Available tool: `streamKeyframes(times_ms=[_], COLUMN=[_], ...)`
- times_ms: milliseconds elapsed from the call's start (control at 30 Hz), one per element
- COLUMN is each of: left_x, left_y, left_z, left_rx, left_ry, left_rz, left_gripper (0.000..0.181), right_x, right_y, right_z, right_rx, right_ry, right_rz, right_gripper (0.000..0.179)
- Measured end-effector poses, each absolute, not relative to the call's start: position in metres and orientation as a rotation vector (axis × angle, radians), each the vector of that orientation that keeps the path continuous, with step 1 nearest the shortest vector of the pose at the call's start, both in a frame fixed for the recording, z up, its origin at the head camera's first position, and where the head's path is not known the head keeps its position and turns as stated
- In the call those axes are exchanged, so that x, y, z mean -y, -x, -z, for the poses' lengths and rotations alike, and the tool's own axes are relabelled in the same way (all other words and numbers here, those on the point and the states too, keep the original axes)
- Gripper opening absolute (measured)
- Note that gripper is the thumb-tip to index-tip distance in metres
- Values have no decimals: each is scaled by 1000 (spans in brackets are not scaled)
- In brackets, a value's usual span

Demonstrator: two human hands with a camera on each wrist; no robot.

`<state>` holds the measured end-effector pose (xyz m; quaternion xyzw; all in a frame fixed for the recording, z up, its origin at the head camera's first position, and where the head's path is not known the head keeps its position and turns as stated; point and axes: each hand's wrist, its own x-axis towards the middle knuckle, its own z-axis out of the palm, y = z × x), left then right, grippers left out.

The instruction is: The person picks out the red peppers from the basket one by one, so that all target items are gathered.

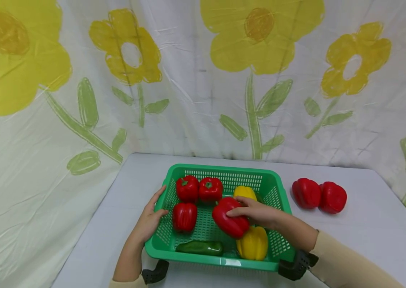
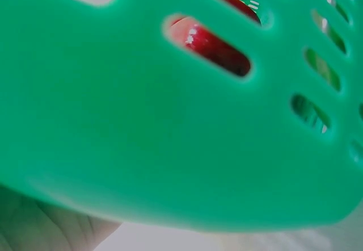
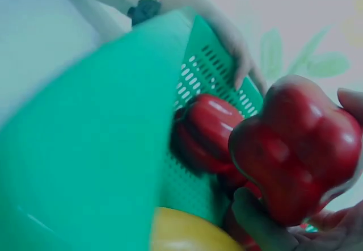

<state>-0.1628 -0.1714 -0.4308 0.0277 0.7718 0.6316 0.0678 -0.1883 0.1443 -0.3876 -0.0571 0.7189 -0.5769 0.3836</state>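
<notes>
In the head view, my right hand grips a red bell pepper above the right half of a green plastic basket. The right wrist view shows the lobed end of this pepper between thumb and fingers. My left hand holds the basket's left rim, its thumb reaching over to the inside; its other fingers are partly hidden. Three red bell peppers lie in the basket's left half. A yellow bell pepper sits below the held one, and another yellow pepper lies behind it.
A long green cucumber-like vegetable lies along the basket's near wall. Right of the basket, two red bell peppers stand side by side on the white table. A flower-printed cloth hangs behind the table.
</notes>
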Motion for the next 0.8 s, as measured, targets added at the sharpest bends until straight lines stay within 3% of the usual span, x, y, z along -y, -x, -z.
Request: streamKeyframes(times_ms=[800], left_x=[171], left_y=[162], left_z=[429], left_rx=[-2308], left_ry=[-94], left_rz=[-1918], left_gripper=[69], right_x=[-174], right_y=[152], right_z=[382], right_rx=[-1808], right_ry=[186], right_rz=[1651], right_gripper=[64])
